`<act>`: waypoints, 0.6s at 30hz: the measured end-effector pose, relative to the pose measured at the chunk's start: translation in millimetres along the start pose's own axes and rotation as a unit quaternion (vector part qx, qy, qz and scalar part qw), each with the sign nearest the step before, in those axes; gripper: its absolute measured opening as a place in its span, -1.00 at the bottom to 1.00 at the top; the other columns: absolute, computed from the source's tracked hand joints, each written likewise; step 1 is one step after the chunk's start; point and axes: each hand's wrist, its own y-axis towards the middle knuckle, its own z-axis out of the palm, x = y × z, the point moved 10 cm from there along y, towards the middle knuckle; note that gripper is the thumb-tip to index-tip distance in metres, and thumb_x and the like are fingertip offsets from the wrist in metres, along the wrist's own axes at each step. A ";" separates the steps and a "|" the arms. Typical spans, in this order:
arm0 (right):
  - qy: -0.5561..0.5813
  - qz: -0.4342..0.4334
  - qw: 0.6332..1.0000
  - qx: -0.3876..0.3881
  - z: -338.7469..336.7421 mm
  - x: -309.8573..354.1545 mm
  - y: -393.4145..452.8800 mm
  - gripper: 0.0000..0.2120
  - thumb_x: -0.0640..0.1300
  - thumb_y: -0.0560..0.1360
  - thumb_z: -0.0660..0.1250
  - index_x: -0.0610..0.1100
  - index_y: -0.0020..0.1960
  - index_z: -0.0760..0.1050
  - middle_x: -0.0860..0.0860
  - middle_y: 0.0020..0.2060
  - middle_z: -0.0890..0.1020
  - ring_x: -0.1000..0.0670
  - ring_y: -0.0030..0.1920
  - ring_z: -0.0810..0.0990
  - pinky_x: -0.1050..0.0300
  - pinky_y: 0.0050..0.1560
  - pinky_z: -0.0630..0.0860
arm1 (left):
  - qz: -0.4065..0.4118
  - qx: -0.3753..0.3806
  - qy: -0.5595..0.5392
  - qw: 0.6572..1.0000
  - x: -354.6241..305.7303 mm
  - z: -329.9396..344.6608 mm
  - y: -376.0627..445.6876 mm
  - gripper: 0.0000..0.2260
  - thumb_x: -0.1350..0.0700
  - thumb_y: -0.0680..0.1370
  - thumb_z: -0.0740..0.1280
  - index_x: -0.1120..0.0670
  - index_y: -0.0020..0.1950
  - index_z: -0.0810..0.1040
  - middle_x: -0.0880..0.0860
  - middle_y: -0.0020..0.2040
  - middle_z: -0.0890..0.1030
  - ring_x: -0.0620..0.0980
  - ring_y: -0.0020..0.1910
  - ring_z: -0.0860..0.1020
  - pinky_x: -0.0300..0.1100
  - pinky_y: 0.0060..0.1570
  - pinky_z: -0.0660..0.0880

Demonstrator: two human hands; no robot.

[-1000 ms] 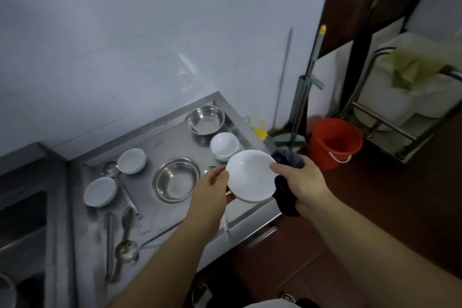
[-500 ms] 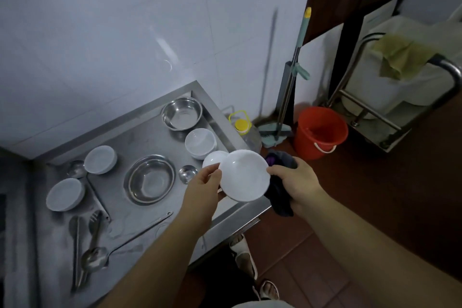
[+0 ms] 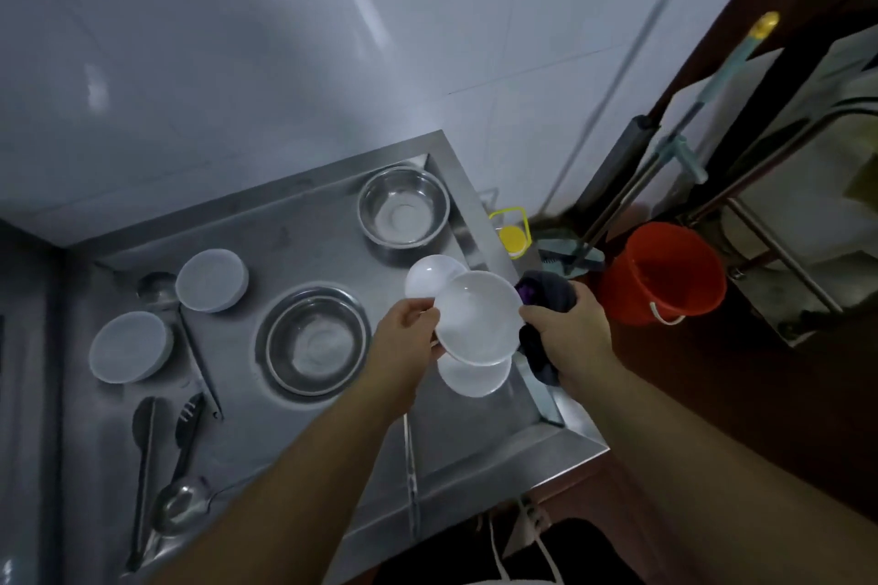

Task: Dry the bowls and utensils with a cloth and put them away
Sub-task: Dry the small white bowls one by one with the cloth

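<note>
I hold a white shallow bowl (image 3: pixel 477 317) above the steel counter (image 3: pixel 285 247), near its right end. My left hand (image 3: pixel 404 340) pinches its left rim. My right hand (image 3: pixel 567 337) grips a dark cloth (image 3: pixel 541 299) and touches the bowl's right rim. Under the held bowl sit two more white bowls, one behind (image 3: pixel 427 276) and one in front (image 3: pixel 475 378). Two steel bowls (image 3: pixel 404 207) (image 3: pixel 316 342) and two upturned white bowls (image 3: pixel 213 279) (image 3: pixel 128 347) stand on the counter. A ladle, tongs and spoons (image 3: pixel 176 456) lie at the left front.
A red bucket (image 3: pixel 663 271) stands on the floor to the right, beside a mop (image 3: pixel 665 147) and a yellow-capped bottle (image 3: pixel 512 237). A metal rack (image 3: pixel 779 247) is further right. The tiled wall rises behind the counter. A sink edge is at far left.
The view has tilted down and shifted over the counter. Both hands keep their hold on the white bowl and cloth, which now sit over the counter's right end above two other white bowls.
</note>
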 end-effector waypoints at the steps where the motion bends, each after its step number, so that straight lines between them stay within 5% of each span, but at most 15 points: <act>1: -0.008 -0.003 1.000 -0.003 7.9 3.8 6.5 -0.50 0.05 0.18 0.53 0.05 0.09 0.53 -0.02 -0.06 0.66 -0.14 -0.05 0.69 -0.22 0.00 0.69 | -0.003 -0.004 0.008 1.000 -1.9 -4.4 9.4 -0.89 0.17 0.68 0.35 0.00 0.15 0.62 0.08 0.12 0.70 0.05 0.04 0.70 -0.19 -0.19 0.66; 6: -0.044 -0.041 0.998 0.006 51.9 20.5 41.5 -0.65 -0.10 0.33 0.57 0.07 0.00 0.48 0.09 -0.14 0.62 0.09 -0.17 0.62 0.14 -0.26 0.50 | -0.020 -0.041 0.021 0.999 -1.1 -28.0 53.8 -0.85 0.17 0.66 0.35 0.01 0.18 0.65 0.06 0.09 0.73 0.11 0.04 0.73 0.03 -0.02 0.72; 12: -0.084 -0.060 0.994 0.032 93.0 26.6 84.1 -0.60 -0.13 0.37 0.55 0.05 0.12 0.48 0.13 -0.11 0.60 0.19 -0.16 0.55 0.21 -0.27 0.43 | -0.009 -0.094 0.052 0.994 4.2 -44.8 95.9 -0.87 0.13 0.64 0.38 -0.06 0.11 0.68 -0.05 0.04 0.74 0.01 0.02 0.74 -0.01 0.04 0.72; 18: -0.126 -0.056 0.989 0.045 105.9 15.2 111.9 -0.61 -0.06 0.29 0.49 -0.01 0.09 0.49 0.04 -0.11 0.62 -0.01 -0.14 0.62 0.11 -0.24 0.47 | -0.024 -0.119 0.075 0.990 21.1 -40.9 118.4 -0.85 0.11 0.61 0.37 -0.06 0.11 0.70 -0.09 0.00 0.75 -0.03 -0.04 0.75 0.05 0.09 0.71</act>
